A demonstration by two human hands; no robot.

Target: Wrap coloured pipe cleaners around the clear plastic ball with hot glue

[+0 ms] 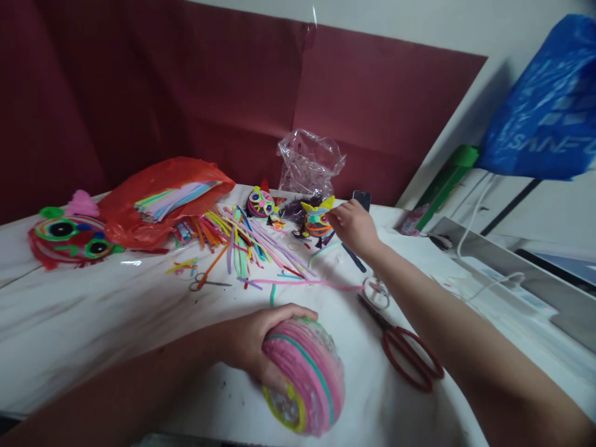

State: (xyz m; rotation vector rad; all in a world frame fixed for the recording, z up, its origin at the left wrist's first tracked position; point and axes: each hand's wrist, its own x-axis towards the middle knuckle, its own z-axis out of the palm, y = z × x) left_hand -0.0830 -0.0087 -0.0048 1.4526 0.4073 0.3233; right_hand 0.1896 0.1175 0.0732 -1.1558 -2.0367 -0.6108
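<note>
My left hand [261, 338] is wrapped round a pink ball [305, 375] wound from pipe cleaners, with green and yellow bands, held low near the table's front edge. My right hand [352, 225] reaches far across the white table [93, 310], fingers pinched at a small orange and yellow pipe-cleaner figure [317, 220]. What the fingertips hold, if anything, is too small to make out. A second small pink figure [261, 202] stands just left of it. A loose heap of coloured pipe cleaners [242, 245] lies between them and me.
Red-handled scissors [405, 351] lie right of the ball, small scissors [209, 284] near the heap. A red bag [153, 205] with coloured strips and a red-green face piece [72, 236] sit at left. A clear plastic bag [310, 162] stands behind; a blue bag [549, 105] hangs at right.
</note>
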